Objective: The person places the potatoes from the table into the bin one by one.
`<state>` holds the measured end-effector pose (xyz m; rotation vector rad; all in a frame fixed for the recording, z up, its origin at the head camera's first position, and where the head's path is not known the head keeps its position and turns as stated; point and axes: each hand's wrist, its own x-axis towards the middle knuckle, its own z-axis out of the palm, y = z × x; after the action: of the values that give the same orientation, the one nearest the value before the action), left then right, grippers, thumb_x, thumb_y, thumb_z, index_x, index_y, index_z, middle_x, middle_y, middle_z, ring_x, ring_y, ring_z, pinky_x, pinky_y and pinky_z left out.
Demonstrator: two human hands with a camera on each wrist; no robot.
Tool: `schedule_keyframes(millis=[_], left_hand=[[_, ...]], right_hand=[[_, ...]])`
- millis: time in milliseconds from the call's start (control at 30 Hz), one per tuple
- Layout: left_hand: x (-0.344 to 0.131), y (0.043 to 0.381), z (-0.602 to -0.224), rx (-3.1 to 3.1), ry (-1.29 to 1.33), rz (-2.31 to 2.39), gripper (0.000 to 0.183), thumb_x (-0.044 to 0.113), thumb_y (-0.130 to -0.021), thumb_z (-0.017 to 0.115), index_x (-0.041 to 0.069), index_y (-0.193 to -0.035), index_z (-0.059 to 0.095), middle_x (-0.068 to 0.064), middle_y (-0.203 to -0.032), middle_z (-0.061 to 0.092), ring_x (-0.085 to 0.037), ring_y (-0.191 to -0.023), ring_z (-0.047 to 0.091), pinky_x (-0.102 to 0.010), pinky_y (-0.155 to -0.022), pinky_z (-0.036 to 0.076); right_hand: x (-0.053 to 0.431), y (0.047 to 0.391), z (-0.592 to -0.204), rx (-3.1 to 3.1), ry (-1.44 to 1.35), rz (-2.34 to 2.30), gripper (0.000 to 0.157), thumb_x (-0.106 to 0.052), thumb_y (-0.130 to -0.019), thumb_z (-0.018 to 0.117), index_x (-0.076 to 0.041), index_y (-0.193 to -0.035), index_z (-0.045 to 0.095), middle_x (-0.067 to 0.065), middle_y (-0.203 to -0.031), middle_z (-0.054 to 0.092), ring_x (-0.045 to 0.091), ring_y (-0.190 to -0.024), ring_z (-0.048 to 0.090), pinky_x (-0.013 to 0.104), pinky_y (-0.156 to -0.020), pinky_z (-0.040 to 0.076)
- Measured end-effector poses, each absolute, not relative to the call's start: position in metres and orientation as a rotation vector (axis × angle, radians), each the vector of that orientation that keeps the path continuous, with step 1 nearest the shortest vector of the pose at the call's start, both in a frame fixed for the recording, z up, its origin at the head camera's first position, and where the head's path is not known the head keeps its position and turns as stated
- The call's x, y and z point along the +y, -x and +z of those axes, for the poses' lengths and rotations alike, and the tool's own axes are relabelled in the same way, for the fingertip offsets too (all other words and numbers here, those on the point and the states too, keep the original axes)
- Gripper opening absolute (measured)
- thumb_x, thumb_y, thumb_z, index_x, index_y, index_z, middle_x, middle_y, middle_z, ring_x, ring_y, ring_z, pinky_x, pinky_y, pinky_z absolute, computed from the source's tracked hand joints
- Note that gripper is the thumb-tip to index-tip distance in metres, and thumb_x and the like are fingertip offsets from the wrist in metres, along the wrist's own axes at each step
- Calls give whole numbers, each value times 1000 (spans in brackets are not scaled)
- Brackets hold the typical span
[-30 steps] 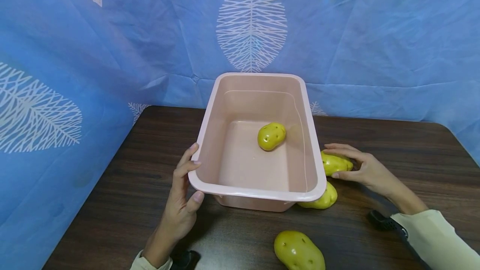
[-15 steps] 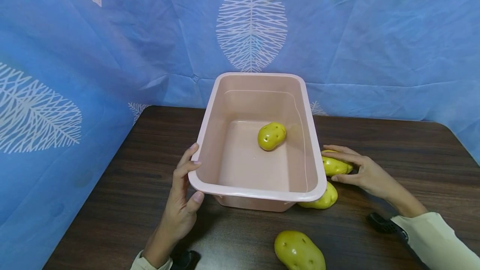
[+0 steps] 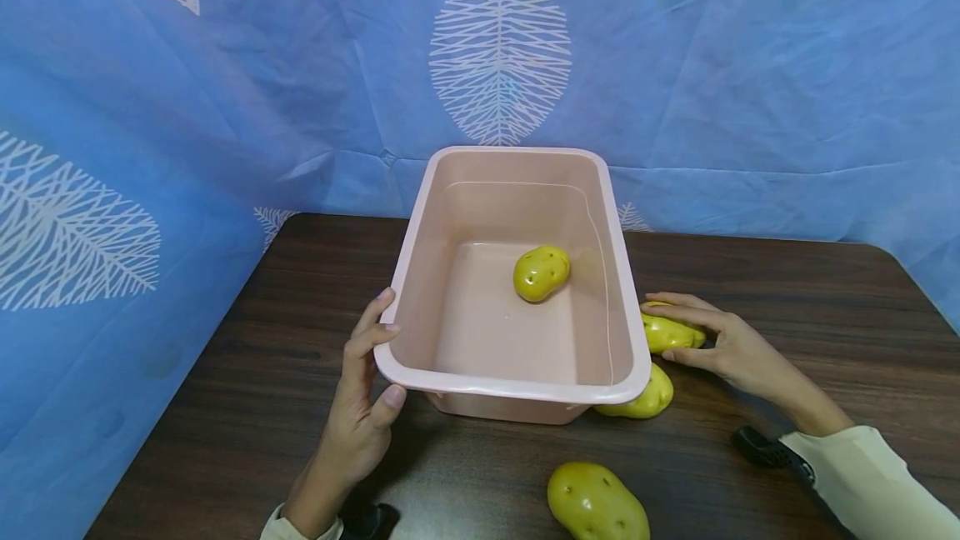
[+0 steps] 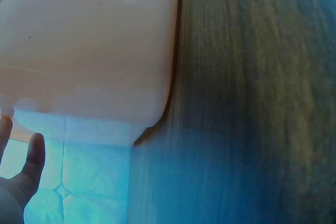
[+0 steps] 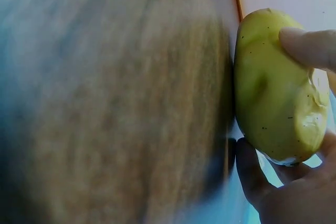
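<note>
A pale pink plastic bin stands on the table, and one glossy yellow-green potato lies inside it. At the bin's near left corner, my left hand holds the rim, fingertips over the edge and thumb at the front. My right hand grips a second potato on the table beside the bin's right wall, thumb on one side and fingers round the other. Another potato lies just nearer, partly hidden under the bin's rim. A larger-looking potato lies at the front of the table.
The dark wooden table runs back to a blue cloth printed with white leaves. Close behind the bin hangs this cloth, which also covers the left side. A black wrist strap sits by the right sleeve.
My right fingers have shifted slightly on the potato by the bin. The left hand, bin and other potatoes keep their places.
</note>
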<state>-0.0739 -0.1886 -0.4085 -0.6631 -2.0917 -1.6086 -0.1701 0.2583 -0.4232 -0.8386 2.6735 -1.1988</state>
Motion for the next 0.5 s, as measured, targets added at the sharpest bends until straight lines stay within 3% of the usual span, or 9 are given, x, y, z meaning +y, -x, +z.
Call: schedule_keyframes(millis=[167, 500], left_hand=[[-188, 74, -408, -2085, 667, -1607, 48, 32, -99, 52, 6, -136, 37, -16, -161, 20, -34, -146, 24, -66, -103, 26], [-187, 74, -407, -2092, 661, -1618, 47, 29, -98, 53, 6, -136, 36, -15, -162, 19, -33, -146, 23, -76, -99, 24]], right_hand=[[258, 170, -424, 2684, 822, -1205, 52, -8, -88, 70, -16, -138, 57, 6, -150, 45, -13, -130, 35, 5, -93, 33], [260, 170, -426, 2722, 794, -1232, 51, -5, -86, 73, -17, -134, 60, 11, -146, 49, -12, -130, 38, 4, -91, 35]])
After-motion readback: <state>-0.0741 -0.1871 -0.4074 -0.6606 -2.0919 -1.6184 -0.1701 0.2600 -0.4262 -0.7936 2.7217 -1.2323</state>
